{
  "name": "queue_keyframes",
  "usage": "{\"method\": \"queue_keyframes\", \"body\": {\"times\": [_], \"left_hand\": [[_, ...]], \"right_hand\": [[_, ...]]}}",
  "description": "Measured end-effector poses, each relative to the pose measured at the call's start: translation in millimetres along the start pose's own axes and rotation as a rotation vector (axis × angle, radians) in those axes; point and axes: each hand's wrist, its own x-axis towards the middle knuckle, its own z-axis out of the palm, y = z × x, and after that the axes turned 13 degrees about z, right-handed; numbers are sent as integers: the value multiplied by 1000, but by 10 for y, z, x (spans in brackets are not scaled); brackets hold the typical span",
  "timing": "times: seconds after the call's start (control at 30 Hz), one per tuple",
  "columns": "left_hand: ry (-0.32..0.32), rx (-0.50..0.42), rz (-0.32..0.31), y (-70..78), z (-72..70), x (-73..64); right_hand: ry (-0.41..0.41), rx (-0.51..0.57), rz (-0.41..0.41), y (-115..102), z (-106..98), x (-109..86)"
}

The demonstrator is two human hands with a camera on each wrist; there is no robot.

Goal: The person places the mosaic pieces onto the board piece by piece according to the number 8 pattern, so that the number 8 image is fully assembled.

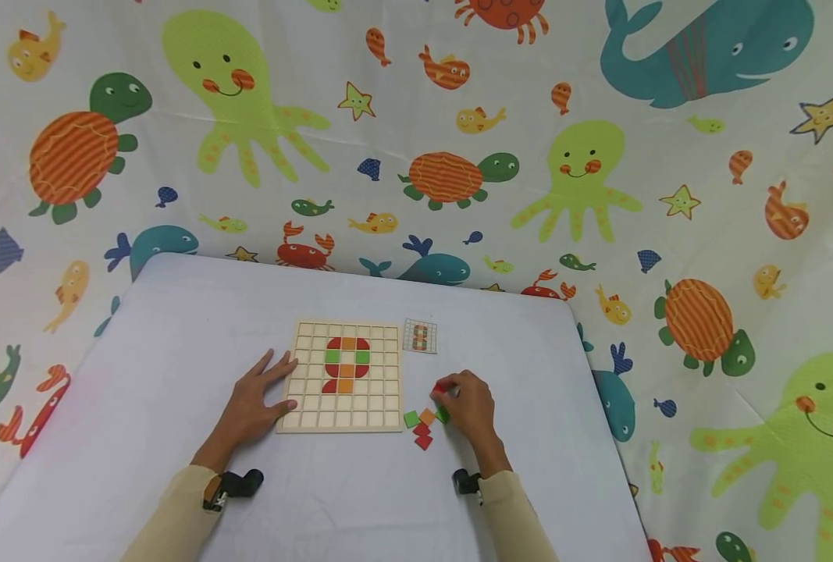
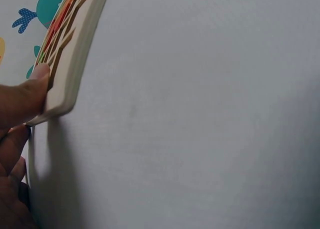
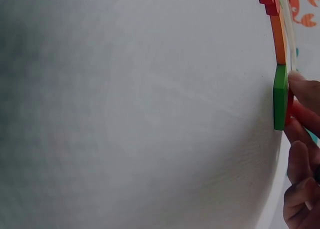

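A wooden grid board (image 1: pixel 392 382) lies on the white table, with red, orange and green tiles set in its upper middle cells. My left hand (image 1: pixel 253 402) rests at its left side, fingers spread, thumb on the lower left rim. In the left wrist view the thumb (image 2: pixel 37 91) lies over the board's corner. Right of the board, my right hand (image 1: pixel 468 407) pinches a red tile (image 1: pixel 439 387) between thumb and fingertips. Just under that hand is a green tile (image 1: pixel 442 414); in the right wrist view this green tile (image 3: pixel 280 99) stands in front of the red one.
Beside the board lie loose tiles: a green one (image 1: pixel 412 419), an orange one (image 1: pixel 427 416) and two red ones (image 1: pixel 423 442). A small gridded pattern card (image 1: pixel 409 336) is at the board's upper right. A sea-animal curtain (image 1: pixel 416 101) hangs behind the table (image 1: pixel 360 499).
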Motion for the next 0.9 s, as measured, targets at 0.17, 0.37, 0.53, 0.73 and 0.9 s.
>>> {"method": "queue_keyframes", "body": {"times": [0.17, 0.37, 0.53, 0.73, 0.9], "left_hand": [[3, 1, -1, 17, -7, 6], [1, 5, -5, 20, -8, 14], [0, 10, -3, 23, -9, 13], [0, 9, -3, 28, -20, 6], [1, -1, -6, 34, -18, -1]], "right_hand": [[30, 1, -16, -25, -6, 7], [32, 38, 4, -10, -3, 34], [-9, 157, 28, -30, 17, 45], [-74, 320, 40, -179, 81, 23], [-127, 376, 27, -402, 129, -14]]}}
